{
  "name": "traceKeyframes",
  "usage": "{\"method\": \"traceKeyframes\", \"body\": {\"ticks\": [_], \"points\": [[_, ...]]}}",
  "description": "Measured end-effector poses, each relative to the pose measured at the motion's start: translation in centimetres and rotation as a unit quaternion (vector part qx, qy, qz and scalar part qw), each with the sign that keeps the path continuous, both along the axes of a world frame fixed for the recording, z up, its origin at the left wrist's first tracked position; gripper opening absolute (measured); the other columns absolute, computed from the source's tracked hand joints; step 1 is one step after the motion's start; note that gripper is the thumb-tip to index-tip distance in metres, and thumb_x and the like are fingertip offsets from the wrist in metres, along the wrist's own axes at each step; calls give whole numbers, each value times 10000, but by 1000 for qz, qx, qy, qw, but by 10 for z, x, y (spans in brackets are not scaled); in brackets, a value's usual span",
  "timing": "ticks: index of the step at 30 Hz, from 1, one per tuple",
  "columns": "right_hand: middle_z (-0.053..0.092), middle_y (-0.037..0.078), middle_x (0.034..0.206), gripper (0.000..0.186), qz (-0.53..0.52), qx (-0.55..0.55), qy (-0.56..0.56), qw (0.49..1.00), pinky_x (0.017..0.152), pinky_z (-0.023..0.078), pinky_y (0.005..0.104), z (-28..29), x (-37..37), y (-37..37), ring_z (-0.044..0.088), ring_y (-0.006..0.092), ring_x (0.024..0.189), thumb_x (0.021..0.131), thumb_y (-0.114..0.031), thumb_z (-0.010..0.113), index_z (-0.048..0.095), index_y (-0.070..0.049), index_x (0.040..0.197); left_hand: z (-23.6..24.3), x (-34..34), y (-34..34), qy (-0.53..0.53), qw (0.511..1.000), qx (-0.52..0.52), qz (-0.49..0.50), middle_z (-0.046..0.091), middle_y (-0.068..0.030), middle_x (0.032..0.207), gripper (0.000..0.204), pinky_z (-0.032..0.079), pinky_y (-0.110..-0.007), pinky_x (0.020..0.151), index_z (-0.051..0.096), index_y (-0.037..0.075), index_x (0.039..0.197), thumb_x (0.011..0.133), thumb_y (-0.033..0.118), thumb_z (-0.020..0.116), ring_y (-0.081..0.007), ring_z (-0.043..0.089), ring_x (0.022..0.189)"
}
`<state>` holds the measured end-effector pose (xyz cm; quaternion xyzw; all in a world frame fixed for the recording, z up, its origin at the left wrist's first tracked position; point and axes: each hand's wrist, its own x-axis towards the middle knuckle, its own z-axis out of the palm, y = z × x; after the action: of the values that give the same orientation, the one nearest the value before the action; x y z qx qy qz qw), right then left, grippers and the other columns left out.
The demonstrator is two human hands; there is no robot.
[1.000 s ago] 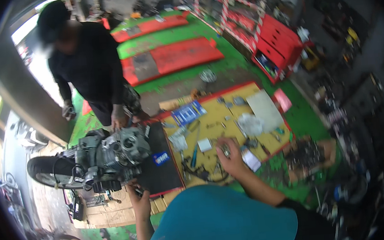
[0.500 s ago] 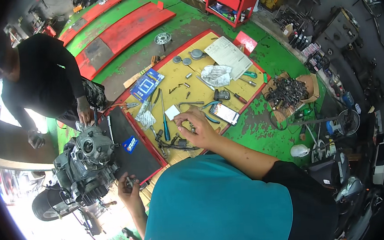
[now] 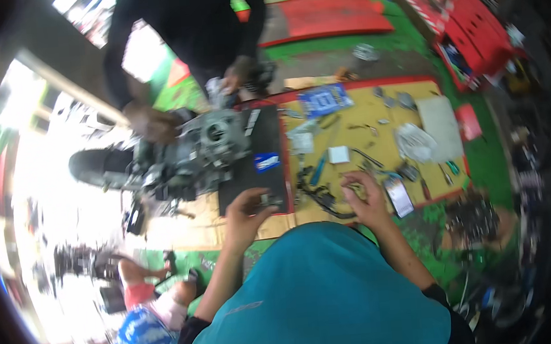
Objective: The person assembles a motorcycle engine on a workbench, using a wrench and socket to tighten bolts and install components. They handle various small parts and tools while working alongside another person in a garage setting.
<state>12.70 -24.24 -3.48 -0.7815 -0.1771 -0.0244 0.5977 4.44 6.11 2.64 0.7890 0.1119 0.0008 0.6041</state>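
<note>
Small grey part (image 3: pixel 269 199): at left fingertips, over near edge of black mat (image 3: pixel 245 179), 5 o'clock from engine (image 3: pixel 211 138); too blurred to identify.
Left hand (image 3: pixel 244 220): half curled, pinched round the grey part between thumb and fingers.
Right hand (image 3: pixel 369 202): loosely curled, partly open, over near side of yellow worktop (image 3: pixel 380 103); brassy bit (image 3: pixel 357 191) in the hollow, cannot tell if gripped.
Black cables (image 3: pixel 320 198): just beside right hand, 9 o'clock.
Teal screwdriver (image 3: pixel 318 170): 10 o'clock from right hand, near white square box (image 3: pixel 338 155) at 11.
Phone (image 3: pixel 399 197): near right hand, 3 o'clock.
Crumpled wrap (image 3: pixel 415 143): between 1 and 2 o'clock from right hand, just beside pale sheet (image 3: pixel 441 128).
Blue packet (image 3: pixel 266 162): on mat, 1 o'clock from left hand.
Engine: 11 o'clock from left hand; wheel (image 3: pixel 101 165) at its 9.
Co-worker's hands (image 3: pixel 154 124): one at engine's 10 o'clock, other at 1; contact unclear.
Red cabinet (image 3: pixel 477 34): well apart, 1 o'clock from right hand.
</note>
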Motion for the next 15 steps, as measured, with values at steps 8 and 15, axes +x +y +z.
{"method": "traceKeyframes", "body": {"ticks": [8,15], "points": [[631,132,1233,687,251,-51,-101,961,973,537,413,104,21,39,630,286,1129,761,-211,906,622,-70,1371,25,10,-38,-129,943,-307,-25,705,-135,1240,426,596,-336,975,592,5,1239,871,-118,768,-194,692,1147],[585,103,1228,689,266,-3,-226,937,911,549,417,128,40,55,609,297,1114,717,-251,947,642,-103,1317,55,7,-60,-196,921,-336,4,664,-111,1219,441,604,-342,965,590,-9,1230,850,-134,777,-203,682,1164]]}}
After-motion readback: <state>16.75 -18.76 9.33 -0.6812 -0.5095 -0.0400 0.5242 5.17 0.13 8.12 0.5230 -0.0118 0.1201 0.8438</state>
